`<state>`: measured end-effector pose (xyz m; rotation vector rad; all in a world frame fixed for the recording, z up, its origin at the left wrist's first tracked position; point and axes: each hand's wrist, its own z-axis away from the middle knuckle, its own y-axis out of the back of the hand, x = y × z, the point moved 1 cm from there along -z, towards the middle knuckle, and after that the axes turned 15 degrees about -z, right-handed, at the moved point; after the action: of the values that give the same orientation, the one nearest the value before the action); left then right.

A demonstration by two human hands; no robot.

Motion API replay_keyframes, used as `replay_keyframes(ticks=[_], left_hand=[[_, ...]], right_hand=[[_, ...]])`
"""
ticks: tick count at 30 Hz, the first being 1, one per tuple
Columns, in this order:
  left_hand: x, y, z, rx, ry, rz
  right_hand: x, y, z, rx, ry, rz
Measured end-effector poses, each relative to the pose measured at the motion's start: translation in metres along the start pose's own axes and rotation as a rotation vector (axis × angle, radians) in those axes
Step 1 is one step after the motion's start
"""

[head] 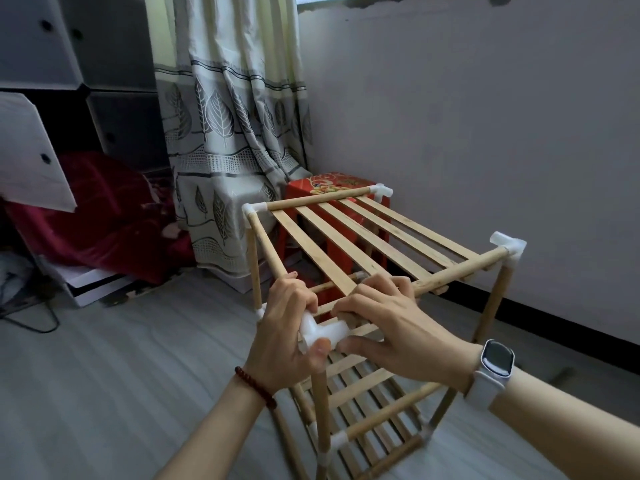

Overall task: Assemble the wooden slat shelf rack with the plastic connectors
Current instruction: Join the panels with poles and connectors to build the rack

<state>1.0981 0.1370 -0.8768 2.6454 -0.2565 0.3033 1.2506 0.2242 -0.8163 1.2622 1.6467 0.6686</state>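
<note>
A wooden slat shelf rack stands on the floor, with an upper slat shelf and a lower one. White plastic connectors sit at its corners: far left, far right, near right. At the near left top corner my left hand grips a white connector, thumb pressed under it. My right hand grips the front rail beside that connector, fingers curled over the dowel and the thumb touching the connector. A vertical post runs down from below the connector.
A red plastic stool stands behind the rack by the wall. A patterned curtain hangs at the back left. A grey cube cabinet and a red blanket lie to the left. The floor is grey wood-look.
</note>
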Motion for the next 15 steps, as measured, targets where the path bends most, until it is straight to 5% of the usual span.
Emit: replay_keyframes(ticks=[15], left_hand=[[0.0022,-0.0005,0.0001,-0.071,0.037,-0.004]], right_hand=[[0.0074,-0.0096,0.0006,0.199,-0.003,-0.140]])
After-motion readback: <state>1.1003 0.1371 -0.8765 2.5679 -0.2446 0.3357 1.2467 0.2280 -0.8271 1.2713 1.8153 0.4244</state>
